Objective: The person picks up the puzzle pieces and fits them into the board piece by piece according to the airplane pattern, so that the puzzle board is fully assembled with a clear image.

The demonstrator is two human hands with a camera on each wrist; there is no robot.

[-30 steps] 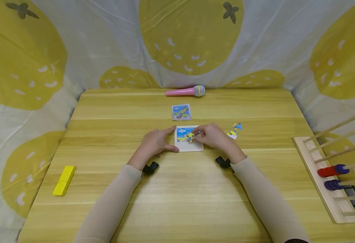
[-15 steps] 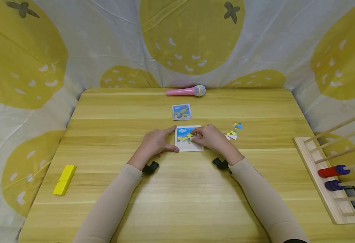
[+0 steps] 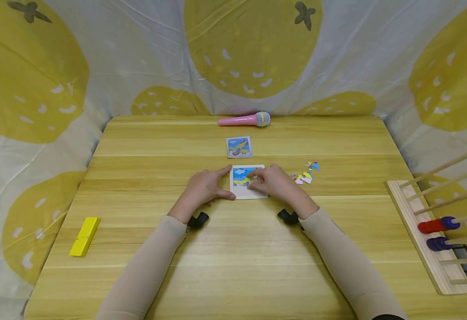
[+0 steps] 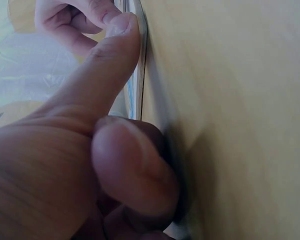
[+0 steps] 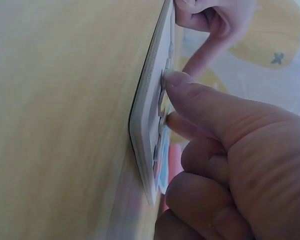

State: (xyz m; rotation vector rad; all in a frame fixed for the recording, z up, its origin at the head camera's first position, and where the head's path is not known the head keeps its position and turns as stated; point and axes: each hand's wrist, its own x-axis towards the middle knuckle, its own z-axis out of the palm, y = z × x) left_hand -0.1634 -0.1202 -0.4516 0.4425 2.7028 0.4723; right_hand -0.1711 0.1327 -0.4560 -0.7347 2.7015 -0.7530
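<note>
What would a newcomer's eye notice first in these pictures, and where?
Probably the white cloth printed with huge yellow fruits, behind the wood-grained table. Next come the bare left hand and right hand at the flat white puzzle board, mid-table. Then the pink microphone with grey head, near the table's back edge.

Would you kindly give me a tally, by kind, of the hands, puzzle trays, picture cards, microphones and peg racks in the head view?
Hands: 2
Puzzle tray: 1
Picture card: 1
Microphone: 1
Peg rack: 1
Total: 6
</note>
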